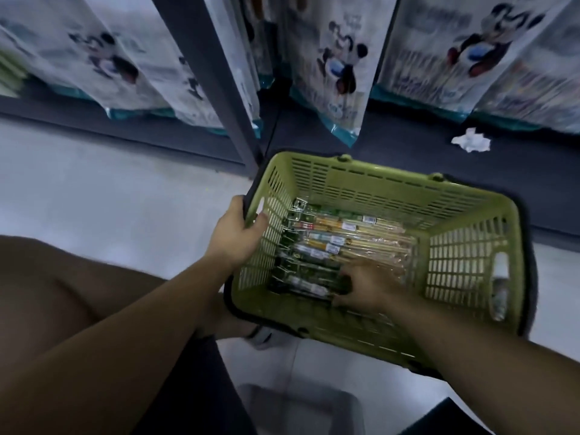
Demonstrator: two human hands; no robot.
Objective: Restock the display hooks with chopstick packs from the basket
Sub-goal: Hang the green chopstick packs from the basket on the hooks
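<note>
A green plastic basket sits on the pale floor in front of the display shelf. Several clear chopstick packs lie flat on its bottom, side by side. My left hand grips the basket's left rim, thumb inside the wall. Inside the basket my right hand lies on the nearest packs with its fingers curled over them; whether it has lifted one I cannot tell. No display hooks are in view.
Tall cartoon-printed packs hang above a dark shelf base, split by a dark upright post. A crumpled white paper lies on the base. My knee is at the left, a grey object below.
</note>
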